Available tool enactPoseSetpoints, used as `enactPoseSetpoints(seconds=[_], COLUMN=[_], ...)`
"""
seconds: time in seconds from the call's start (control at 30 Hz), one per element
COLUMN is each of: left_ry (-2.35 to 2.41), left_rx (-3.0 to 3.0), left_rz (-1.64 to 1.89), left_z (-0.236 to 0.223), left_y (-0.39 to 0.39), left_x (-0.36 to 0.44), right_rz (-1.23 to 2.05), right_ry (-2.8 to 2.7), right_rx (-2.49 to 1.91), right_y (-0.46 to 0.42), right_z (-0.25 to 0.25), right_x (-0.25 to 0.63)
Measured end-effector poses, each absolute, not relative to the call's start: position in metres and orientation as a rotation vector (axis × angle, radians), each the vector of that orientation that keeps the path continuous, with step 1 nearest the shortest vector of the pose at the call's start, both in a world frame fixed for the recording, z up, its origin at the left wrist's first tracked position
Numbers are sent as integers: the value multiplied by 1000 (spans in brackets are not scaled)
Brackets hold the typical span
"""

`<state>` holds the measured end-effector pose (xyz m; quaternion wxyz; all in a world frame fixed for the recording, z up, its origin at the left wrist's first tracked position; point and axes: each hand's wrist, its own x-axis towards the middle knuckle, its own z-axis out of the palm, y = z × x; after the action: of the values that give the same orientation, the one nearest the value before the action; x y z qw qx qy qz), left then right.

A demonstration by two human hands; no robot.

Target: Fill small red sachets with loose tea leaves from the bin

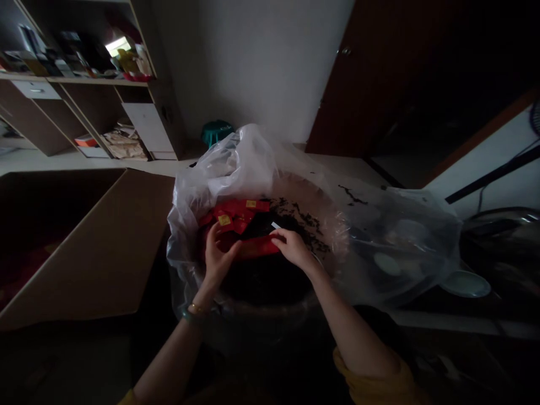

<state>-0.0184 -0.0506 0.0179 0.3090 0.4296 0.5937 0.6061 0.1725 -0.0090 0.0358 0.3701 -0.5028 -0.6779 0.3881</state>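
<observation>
The right hand [293, 246] is clamped on the right end of a red packet [257, 247], thumb against the fingers. A white strip [275, 225] juts up just beyond those fingers (whether they hold it too, I cannot tell). The left hand [219, 256] curves about the packet's left end, its thumb tip at the packet's edge and its fingers spread away from the thumb; how firmly it grips is too dark to tell. The packet lies level between the two hands, over a round tub [310, 194].

Inside the tub, beyond the left hand, is a loose heap of red packets [240, 216], a few with yellow labels [224, 219]. Dark bits [291, 209] fill much of the tub and cling to its far right wall. A clear bag [253, 160] lines the tub, bunched up at the far side and spreading out to the right, where a pale bowl [466, 284] sits near its edge.

To the left stands an open cardboard box [105, 247], something reddish in its shadowed inside. Behind the bag are a green stool-like thing [217, 132] and, farther right, a brown door [337, 90]. The left wrist wears two bracelets [192, 315] (one gold, one greenish); the sleeves [371, 377] are mustard yellow.
</observation>
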Motion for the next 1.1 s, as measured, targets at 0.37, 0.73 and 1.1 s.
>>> enactPoseSetpoints(seconds=[0.37,0.73,1.1], left_ry=[1396,1326,1398], left_rx=[1305,1005,1505], left_rz=[1038,1104,983], left_z=[17,19,22], left_y=[-58,-60,-52], left_x=[6,17,3], right_rz=[270,265,204], right_ry=[-1967,-1832,-2056], right_rx=[-1107,-1011,-972], right_y=[-21,-29,-40], right_z=[34,34,46], right_x=[163,162,173])
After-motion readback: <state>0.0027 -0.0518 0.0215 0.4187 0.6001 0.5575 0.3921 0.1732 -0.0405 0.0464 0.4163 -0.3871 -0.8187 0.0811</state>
